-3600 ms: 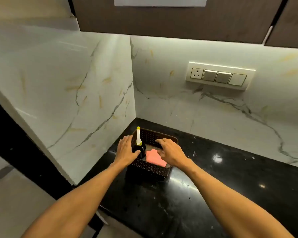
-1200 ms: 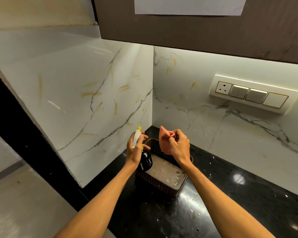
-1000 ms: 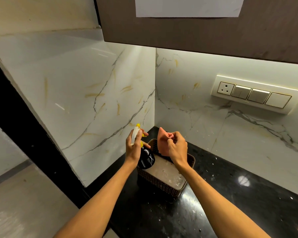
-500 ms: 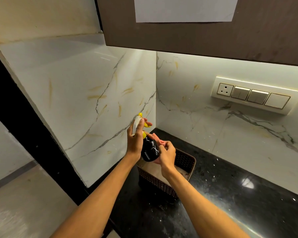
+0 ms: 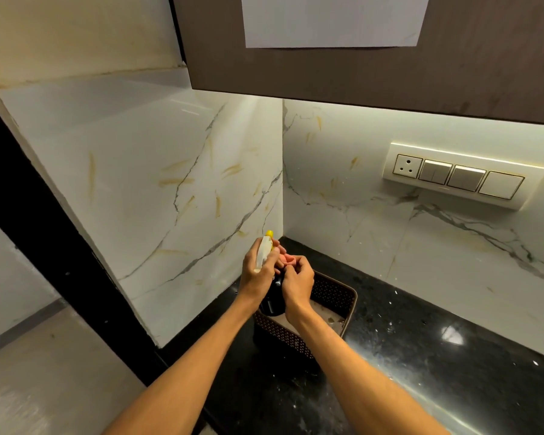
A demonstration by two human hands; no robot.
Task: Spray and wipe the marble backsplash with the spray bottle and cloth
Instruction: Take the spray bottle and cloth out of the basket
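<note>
I see the left hand (image 5: pixel 259 273) gripping the spray bottle (image 5: pixel 263 250) by its neck, nozzle up, above the brown basket (image 5: pixel 343 295). The right hand (image 5: pixel 297 284) pinches the bunched pink cloth (image 5: pixel 289 261) against the bottle, touching the left hand. A second ago the hands were apart.

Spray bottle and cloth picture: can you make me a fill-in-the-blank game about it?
1. The left hand grips a spray bottle whose nozzle tip is ____.
2. The right hand pinches a small cloth that is ____ in colour.
3. Under both hands, the brown basket stands on a shiny ____ countertop.

Missing words: yellow; pink; black.
</note>
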